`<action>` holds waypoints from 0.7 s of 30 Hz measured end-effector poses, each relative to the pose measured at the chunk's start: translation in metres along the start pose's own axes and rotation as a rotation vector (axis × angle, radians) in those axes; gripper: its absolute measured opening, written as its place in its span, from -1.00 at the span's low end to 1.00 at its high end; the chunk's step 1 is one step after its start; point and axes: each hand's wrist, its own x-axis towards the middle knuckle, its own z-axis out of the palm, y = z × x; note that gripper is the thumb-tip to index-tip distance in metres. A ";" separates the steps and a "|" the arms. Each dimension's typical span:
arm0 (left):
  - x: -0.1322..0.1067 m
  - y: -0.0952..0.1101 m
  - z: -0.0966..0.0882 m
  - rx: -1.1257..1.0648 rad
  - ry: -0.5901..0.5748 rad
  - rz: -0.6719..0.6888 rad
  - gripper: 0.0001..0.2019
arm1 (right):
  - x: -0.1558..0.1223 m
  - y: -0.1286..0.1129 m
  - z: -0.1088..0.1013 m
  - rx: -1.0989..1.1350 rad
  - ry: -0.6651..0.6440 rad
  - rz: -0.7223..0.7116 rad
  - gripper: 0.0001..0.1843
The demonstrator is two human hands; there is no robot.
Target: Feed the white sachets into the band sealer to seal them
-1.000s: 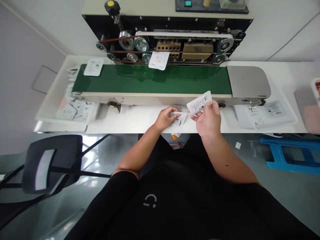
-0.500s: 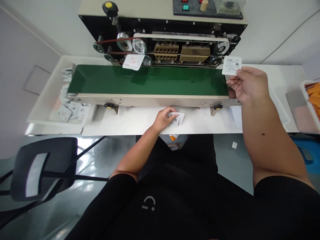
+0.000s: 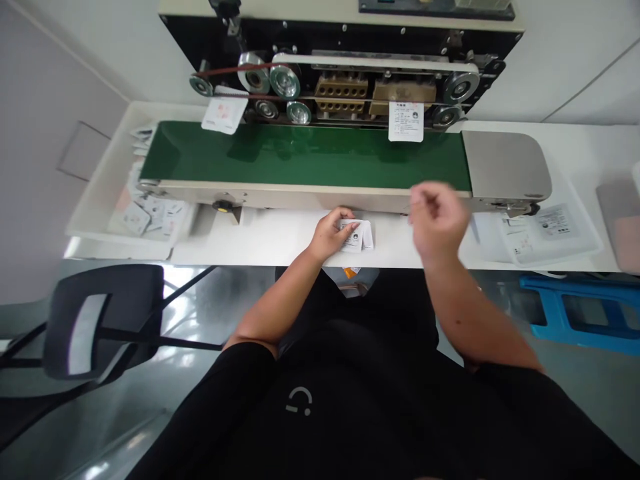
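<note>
My left hand (image 3: pixel 331 235) is closed on a few small white printed sachets (image 3: pixel 353 239), held at the front edge of the white table. My right hand (image 3: pixel 438 217), somewhat blurred, hovers in front of the conveyor's right part with its fingers curled and no sachet visible in them. Behind it, a white sachet (image 3: pixel 406 123) hangs in the band sealing machine (image 3: pixel 345 40), its printed side facing me. Another sachet (image 3: pixel 225 112) is at the machine's left rollers. Both overlap the back of the green conveyor belt (image 3: pixel 320 157).
At the left end of the belt stands a white bin (image 3: pixel 80 213) holding several sachets. A translucent tray (image 3: pixel 583 247) with sachets lies right of the conveyor. A black chair (image 3: pixel 107 327) stands at left, a blue stool (image 3: pixel 555 303) at lower right.
My right hand has let go of its sachet and moved left and toward me; that sachet is now in the machine. The other sachet has travelled left. The view has shifted slightly.
</note>
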 end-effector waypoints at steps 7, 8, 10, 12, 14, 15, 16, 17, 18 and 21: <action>-0.002 0.000 0.000 -0.086 0.039 0.017 -0.60 | -0.080 0.028 0.034 -0.097 -0.483 0.342 -0.73; -0.002 0.000 0.000 -0.109 0.041 0.015 -0.60 | -0.077 0.032 0.034 -0.112 -0.497 0.348 -0.77; -0.002 0.001 0.000 -0.158 0.045 0.005 -0.59 | -0.071 0.036 0.034 -0.130 -0.487 0.320 -0.81; -0.003 0.001 0.000 -0.205 0.042 -0.009 -0.56 | -0.067 0.036 0.037 -0.075 -0.498 0.319 -0.79; -0.003 0.002 0.000 -0.254 0.020 -0.034 -0.53 | -0.068 0.033 0.043 0.075 -0.531 0.427 -0.72; -0.003 0.002 0.000 -0.275 0.008 -0.051 -0.51 | -0.070 0.031 0.047 0.164 -0.533 0.507 -0.67; -0.002 0.003 0.000 -0.289 0.005 -0.067 -0.50 | -0.072 0.029 0.050 0.246 -0.510 0.583 -0.63; -0.002 0.003 0.000 -0.295 0.011 -0.076 -0.48 | -0.073 0.027 0.052 0.313 -0.464 0.638 -0.59; -0.002 0.003 0.000 -0.295 0.025 -0.079 -0.48 | -0.073 0.026 0.052 0.360 -0.397 0.658 -0.56; -0.001 0.002 0.000 -0.309 0.045 -0.071 -0.49 | -0.057 0.020 0.031 0.409 -0.154 0.567 -0.56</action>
